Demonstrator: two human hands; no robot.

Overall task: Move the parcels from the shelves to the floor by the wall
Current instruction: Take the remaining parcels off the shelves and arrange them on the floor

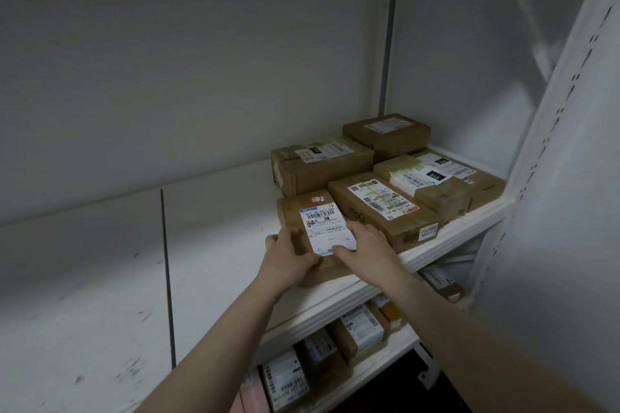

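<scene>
A small brown parcel [302, 214] with a white shipping label lies near the front edge of the white shelf [214, 245]. My left hand [288, 258] grips its near left corner, fingers curled round the edge. My right hand [365, 245] holds its right side, thumb on the label and fingers between it and the neighbouring long parcel [379, 208]. Several more brown parcels sit behind and to the right: one [318, 164] at the back left, one [389, 131] stacked at the rear, one [429, 178] at the right.
The shelf's left part is bare white board. A white perforated upright [563, 117] stands at the right. The lower shelf [379, 362] holds several more labelled parcels. Another shelf board runs overhead.
</scene>
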